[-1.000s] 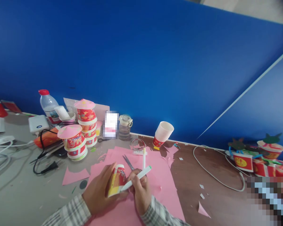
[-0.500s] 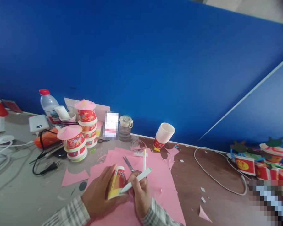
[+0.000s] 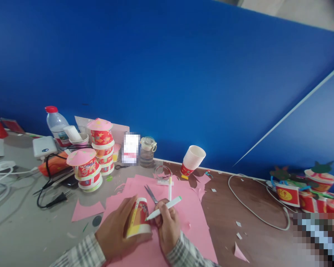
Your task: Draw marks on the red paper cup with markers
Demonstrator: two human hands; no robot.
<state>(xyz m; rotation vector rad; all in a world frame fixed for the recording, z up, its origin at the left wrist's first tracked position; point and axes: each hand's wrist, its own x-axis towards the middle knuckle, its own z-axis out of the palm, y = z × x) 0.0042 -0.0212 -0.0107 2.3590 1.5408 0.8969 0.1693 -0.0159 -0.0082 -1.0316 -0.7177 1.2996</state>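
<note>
My left hand (image 3: 115, 228) is wrapped round a red and yellow paper cup (image 3: 139, 218), which lies tilted over the pink paper (image 3: 193, 218). In my right hand (image 3: 168, 228) is a white marker (image 3: 165, 208) with a green end, gripped like a pen. Its tip is at the right side of the cup; whether it touches I cannot tell. Just beyond my right hand lie scissors (image 3: 150, 193), their handles hidden behind the hand. A second white marker (image 3: 170, 188) with a yellow end lies beside them on the pink paper.
At left stand decorated cup towers (image 3: 86, 168) with pink paper roofs, a plastic bottle (image 3: 57, 126) and a black plug (image 3: 55, 200). A glass jar (image 3: 147, 152) and stacked paper cups (image 3: 193, 159) stand near the blue partition (image 3: 167, 81). A white cable (image 3: 247, 213) curves at right.
The marker in my right hand has shifted up and right, its tip moving from the cup's lower part to its right side. My left hand still holds the cup.
</note>
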